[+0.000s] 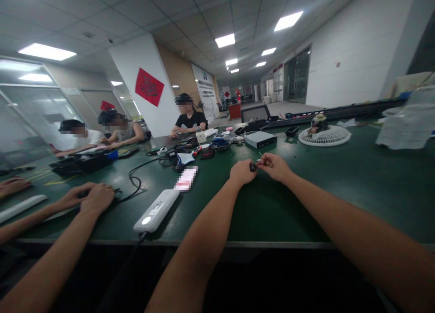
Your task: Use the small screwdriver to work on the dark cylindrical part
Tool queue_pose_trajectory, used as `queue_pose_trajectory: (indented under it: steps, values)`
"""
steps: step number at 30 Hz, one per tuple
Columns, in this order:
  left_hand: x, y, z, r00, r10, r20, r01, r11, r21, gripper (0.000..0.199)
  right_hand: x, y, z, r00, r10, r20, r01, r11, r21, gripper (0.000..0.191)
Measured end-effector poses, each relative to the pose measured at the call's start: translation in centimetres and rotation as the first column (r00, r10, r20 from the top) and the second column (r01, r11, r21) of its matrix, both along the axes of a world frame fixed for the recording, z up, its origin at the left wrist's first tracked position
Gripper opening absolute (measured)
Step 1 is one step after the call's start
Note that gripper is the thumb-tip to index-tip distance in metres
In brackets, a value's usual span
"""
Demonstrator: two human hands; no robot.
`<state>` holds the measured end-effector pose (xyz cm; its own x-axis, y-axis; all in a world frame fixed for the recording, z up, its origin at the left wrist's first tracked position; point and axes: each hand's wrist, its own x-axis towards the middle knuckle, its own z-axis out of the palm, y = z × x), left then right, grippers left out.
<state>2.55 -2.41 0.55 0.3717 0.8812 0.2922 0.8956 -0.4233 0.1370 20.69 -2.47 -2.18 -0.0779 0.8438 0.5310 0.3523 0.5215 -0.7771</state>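
My left hand (242, 173) and my right hand (275, 167) are close together above the green workbench (288, 204). The left fingers pinch a small black part (253, 167). The right fingertips pinch a thin, brass-coloured piece (268, 163), and it reaches towards the black part. Both pieces are small and partly hidden by my fingers, so I cannot tell exactly what they are. A long white device (156, 211) lies on the bench to the left of my left forearm.
Black cables, small tools and a grey box (260, 139) lie ahead. A round white fan guard (324, 135) sits to the right. At the left, a co-worker's hands (97, 198) rest on a dark object. Several other people sit along the bench.
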Motion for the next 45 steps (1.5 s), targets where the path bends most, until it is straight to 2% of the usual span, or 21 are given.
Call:
queue_pose_trajectory:
  steps: [5,9,13,16,22,26,33,37,45]
  values:
    - [0.1,-0.3,0.4,0.996,-0.091,-0.012,0.092,0.996,0.02,0.029,0.1,-0.3,0.2,1.0,0.0,0.029,0.001,1.0,-0.024,0.02]
    - [0.3,-0.6,0.7,0.988,-0.15,-0.031,0.151,0.987,0.048,0.026,0.2,-0.5,0.6,0.998,-0.051,0.026,0.053,0.996,-0.075,0.024]
    - [0.4,-0.6,0.5,0.983,-0.174,-0.056,0.177,0.983,0.045,0.026,0.5,-0.5,0.5,0.99,-0.115,0.085,0.125,0.984,-0.128,0.024]
    - [0.4,-0.4,0.3,0.982,-0.177,-0.068,0.179,0.983,0.031,0.026,0.7,-0.3,0.3,0.987,-0.118,0.11,0.134,0.979,-0.156,0.024]
    - [0.3,-0.1,0.3,0.981,-0.191,-0.042,0.193,0.981,0.023,0.026,0.8,0.1,0.0,0.967,-0.153,0.204,0.175,0.98,-0.098,0.018]
    - [0.1,0.3,0.2,0.983,-0.184,-0.015,0.184,0.983,0.004,0.026,0.9,0.6,-0.2,0.982,-0.167,0.088,0.175,0.979,-0.1,0.02]
    - [0.0,0.4,-0.2,0.991,-0.126,0.032,0.126,0.992,0.008,0.027,0.8,1.0,-0.4,0.995,-0.071,-0.075,0.063,0.992,-0.105,0.029]
    - [0.0,0.3,-0.3,0.99,-0.135,0.039,0.134,0.991,0.019,0.028,0.5,1.0,-0.4,0.988,-0.028,-0.153,0.008,0.991,-0.131,0.031]
    - [0.3,-0.5,0.3,0.965,-0.261,0.009,0.261,0.965,0.005,0.031,0.8,0.8,-0.3,0.995,-0.034,-0.094,0.025,0.995,-0.095,0.027]
